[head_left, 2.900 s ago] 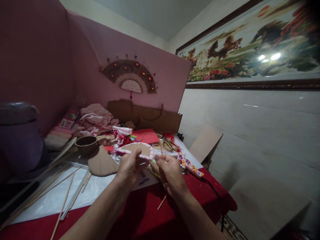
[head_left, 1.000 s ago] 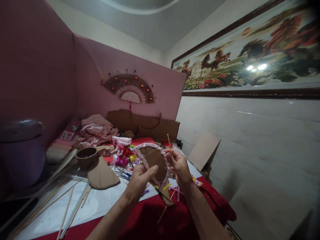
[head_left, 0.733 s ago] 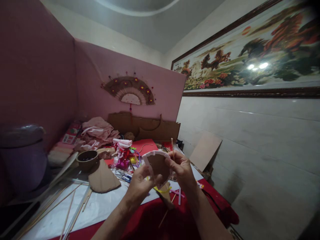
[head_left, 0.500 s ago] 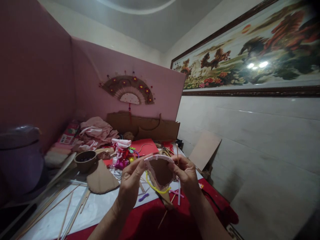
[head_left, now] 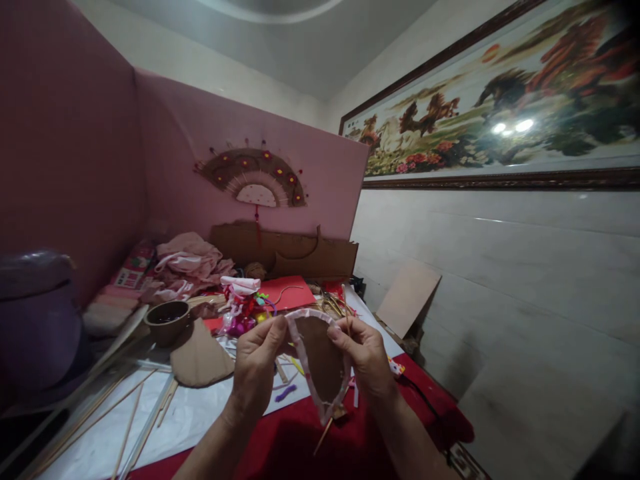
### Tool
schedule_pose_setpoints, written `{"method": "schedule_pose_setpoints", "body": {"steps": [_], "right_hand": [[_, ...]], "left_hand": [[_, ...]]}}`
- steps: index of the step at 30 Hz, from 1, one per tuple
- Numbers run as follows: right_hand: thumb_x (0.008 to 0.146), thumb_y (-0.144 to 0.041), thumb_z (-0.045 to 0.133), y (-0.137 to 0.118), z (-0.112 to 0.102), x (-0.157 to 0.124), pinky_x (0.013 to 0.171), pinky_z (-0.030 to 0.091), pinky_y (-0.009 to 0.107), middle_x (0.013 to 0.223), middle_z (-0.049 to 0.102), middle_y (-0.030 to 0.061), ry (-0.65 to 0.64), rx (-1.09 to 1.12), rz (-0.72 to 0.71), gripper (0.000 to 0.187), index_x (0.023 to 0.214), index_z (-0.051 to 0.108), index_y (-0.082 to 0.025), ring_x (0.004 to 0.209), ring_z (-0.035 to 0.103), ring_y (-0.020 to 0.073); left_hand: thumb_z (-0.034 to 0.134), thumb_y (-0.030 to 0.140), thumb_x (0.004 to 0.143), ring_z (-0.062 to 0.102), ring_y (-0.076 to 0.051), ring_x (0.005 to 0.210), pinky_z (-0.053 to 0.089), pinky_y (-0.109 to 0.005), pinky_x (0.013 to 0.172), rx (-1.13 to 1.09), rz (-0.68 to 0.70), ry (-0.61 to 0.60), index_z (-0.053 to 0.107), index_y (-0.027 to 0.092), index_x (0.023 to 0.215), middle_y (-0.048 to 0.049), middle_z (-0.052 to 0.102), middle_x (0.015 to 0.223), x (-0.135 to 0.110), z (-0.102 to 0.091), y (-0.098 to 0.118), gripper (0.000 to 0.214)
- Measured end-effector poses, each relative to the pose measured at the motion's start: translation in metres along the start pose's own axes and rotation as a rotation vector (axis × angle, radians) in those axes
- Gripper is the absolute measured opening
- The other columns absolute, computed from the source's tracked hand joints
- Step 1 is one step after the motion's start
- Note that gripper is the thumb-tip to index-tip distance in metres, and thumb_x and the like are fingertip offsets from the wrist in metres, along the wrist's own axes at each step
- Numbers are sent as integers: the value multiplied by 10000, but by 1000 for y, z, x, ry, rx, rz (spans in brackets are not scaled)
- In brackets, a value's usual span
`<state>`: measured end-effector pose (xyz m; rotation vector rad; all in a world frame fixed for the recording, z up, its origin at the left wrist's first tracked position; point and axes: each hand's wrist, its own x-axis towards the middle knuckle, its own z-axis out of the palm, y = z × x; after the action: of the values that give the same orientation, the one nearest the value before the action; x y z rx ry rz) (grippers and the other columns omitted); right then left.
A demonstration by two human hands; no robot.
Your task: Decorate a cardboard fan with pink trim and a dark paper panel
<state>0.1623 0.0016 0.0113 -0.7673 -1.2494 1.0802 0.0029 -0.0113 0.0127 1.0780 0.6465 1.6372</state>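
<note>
Between my two hands hangs a rounded, tapering piece of brown cardboard (head_left: 325, 357) with a pale pink fabric edging folded over its rim. My left hand (head_left: 256, 363) pinches its upper left edge between thumb and fingers. At the upper right edge, my right hand (head_left: 369, 357) grips it with the thumb on the near face. A thin wooden stick (head_left: 345, 297) stands up by my right fingers; whether they hold it is unclear. Below, a purple fuzzy strip (head_left: 286, 393) lies on the white sheet (head_left: 200, 417). The cardboard hides most of a yellow strip behind it.
To the left are a fan-shaped cardboard piece (head_left: 203, 357), a brown bowl (head_left: 167, 320) and long wooden sticks (head_left: 127, 427). Bagged craft bits (head_left: 240, 310), red paper (head_left: 285, 293) and pink cloth (head_left: 193, 257) lie farther back. A decorated fan (head_left: 257, 177) hangs on the pink panel.
The cardboard piece has tipped so that its face shows longer and its narrow end points down. It covers most of the yellow strip. Both hands keep their hold.
</note>
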Motion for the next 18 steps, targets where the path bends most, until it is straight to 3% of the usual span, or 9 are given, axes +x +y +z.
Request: {"method": "schedule_pose_setpoints", "body": {"steps": [7, 15, 18], "right_hand": [[592, -325, 773, 1, 5, -3, 483, 309, 206, 532, 508, -33, 48, 148, 150, 266, 616, 581, -143, 488, 412, 80], [636, -327, 747, -1, 7, -6, 460, 267, 191, 515, 448, -58, 38, 36, 72, 265, 612, 559, -142, 481, 354, 63], [638, -319, 742, -1, 9, -7, 465, 271, 194, 519, 455, -57, 2, 9, 57, 267, 595, 545, -144, 479, 362, 64]], "left_hand": [[665, 372, 717, 546, -120, 524, 465, -224, 487, -62, -64, 14, 666, 133, 684, -30, 636, 603, 2, 1, 0, 241], [617, 363, 759, 558, -122, 537, 477, -234, 548, -68, -75, 22, 657, 144, 695, -14, 631, 597, 3, 1, -2, 232], [584, 393, 778, 525, -106, 495, 444, -212, 501, -63, -120, 29, 641, 152, 686, -2, 608, 575, 4, 1, -3, 264]]}}
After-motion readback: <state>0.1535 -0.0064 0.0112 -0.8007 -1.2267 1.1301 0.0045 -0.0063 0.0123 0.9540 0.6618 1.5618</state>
